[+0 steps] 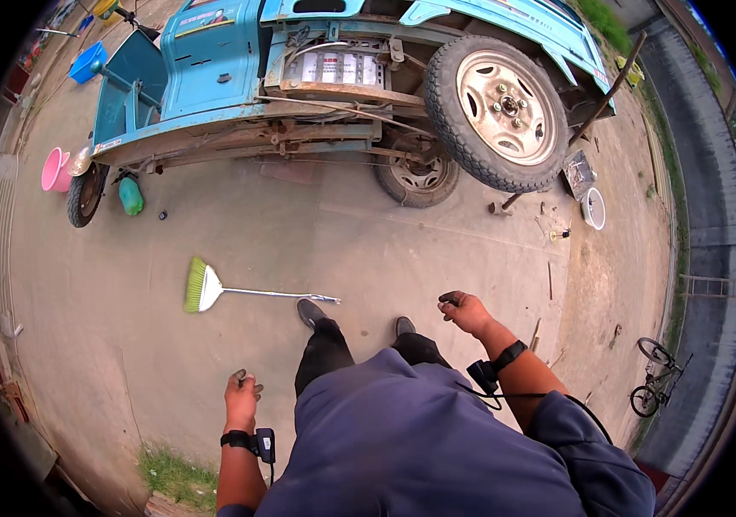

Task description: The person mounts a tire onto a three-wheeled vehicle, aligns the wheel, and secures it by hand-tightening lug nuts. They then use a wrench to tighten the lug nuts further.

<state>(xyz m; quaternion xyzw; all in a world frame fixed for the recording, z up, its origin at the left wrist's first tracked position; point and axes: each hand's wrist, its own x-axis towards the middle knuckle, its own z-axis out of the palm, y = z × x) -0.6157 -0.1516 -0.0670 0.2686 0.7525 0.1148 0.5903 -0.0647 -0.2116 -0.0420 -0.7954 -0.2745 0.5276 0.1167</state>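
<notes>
My left hand (243, 398) hangs low on the left, its fingers loosely bent and apart, with nothing seen in it. Out in front on the right is my right hand (466, 312), also empty, fingers half curled with a gap between them. The fingertips of both look blackened. Neither touches anything. A broom (206, 286) with green bristles and a white head lies on the concrete, its handle ending by my left shoe (310, 312). Ahead stands a blue three-wheeled cargo vehicle (213, 77), its near rear wheel (507, 108) raised off the ground.
A dark pole (613, 86) leans by the raised wheel. A white bucket (593, 208) and small tools (561, 234) lie on the right. Near the front wheel (86, 196) are a pink basin (55, 170) and a green bottle (131, 196). A bicycle (659, 379) stands far right.
</notes>
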